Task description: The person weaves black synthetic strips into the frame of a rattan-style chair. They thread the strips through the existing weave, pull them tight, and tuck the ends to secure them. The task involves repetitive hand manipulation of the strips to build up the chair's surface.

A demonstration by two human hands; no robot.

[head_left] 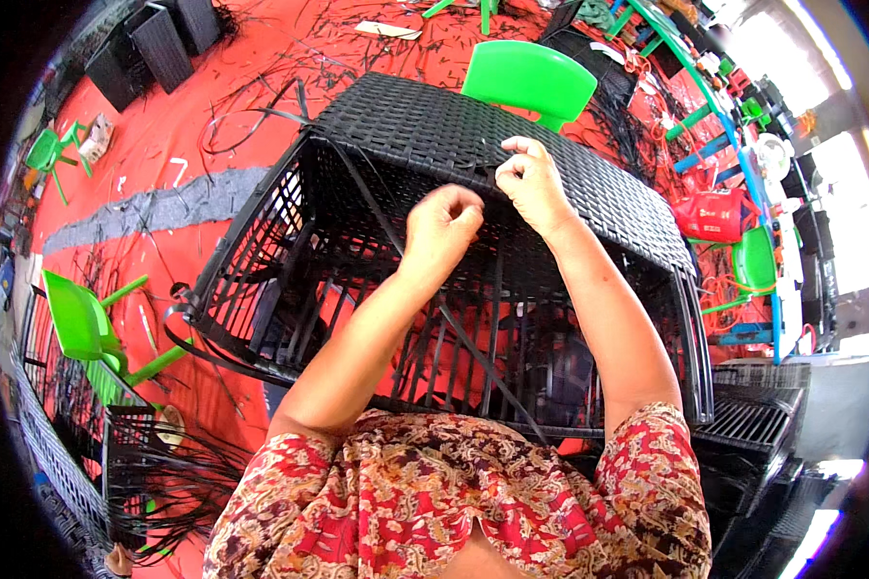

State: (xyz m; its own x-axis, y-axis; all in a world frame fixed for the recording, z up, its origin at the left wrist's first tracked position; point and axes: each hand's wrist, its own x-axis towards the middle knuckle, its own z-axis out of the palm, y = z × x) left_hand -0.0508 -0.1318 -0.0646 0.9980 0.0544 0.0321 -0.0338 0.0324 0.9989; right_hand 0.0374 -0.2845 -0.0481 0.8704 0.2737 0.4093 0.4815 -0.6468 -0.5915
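A large black woven basket-like frame [589, 183] lies in front of me, its upper side closely woven and its near side made of open bars. My left hand [442, 230] is closed at the woven edge, its fingers slightly blurred. Just right of it, my right hand [533, 183] is closed over the weave, with thumb and forefinger bent together. Whatever either hand pinches is too small or hidden to make out. A loose flat black strip [468, 340] slants down past my left hand across the open side. Another strip end [301, 99] sticks up at the upper left corner.
Green plastic chairs stand around: one chair [531, 79] behind the frame, another chair [77, 314] at left. Tangled black strips [183, 473] spread over the red floor [212, 58]. Dark woven boxes [159, 46] stand far left. A red bag [713, 214] sits by a long table rack at right.
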